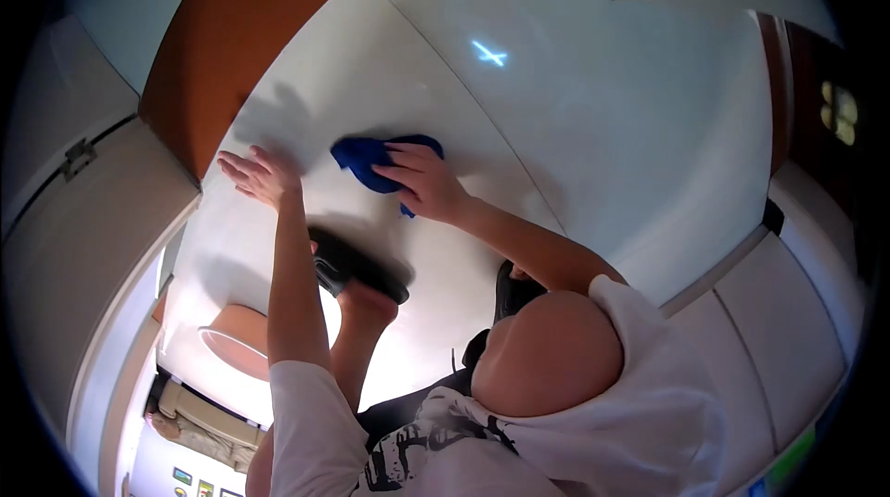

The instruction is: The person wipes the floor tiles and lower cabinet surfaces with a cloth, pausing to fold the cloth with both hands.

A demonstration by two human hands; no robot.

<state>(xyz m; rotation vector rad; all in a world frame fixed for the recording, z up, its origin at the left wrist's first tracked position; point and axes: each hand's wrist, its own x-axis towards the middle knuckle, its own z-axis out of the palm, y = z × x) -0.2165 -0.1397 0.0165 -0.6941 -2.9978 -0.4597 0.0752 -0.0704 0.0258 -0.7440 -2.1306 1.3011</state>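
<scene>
My right hand (pixel 428 184) presses on a crumpled blue cloth (pixel 360 158) that lies on the glossy white floor (pixel 436 108). The fingers rest over the cloth's right part, and a small corner of it pokes out beneath the palm. To the left, my left hand (pixel 263 178) is empty, with its fingers stretched apart. It appears to be just above the floor, near the brown-orange strip (pixel 199 61), and casts a shadow there. Between my arms, a foot in a black slipper (pixel 352 270) is on the floor.
A round basin (pixel 239 339) stands behind my left forearm. My other black shoe (pixel 514 288) is partly hidden by my knee. A door frame (pixel 130 321) and a hinged panel (pixel 74 182) run along the left. White panels (pixel 774 312) border the right.
</scene>
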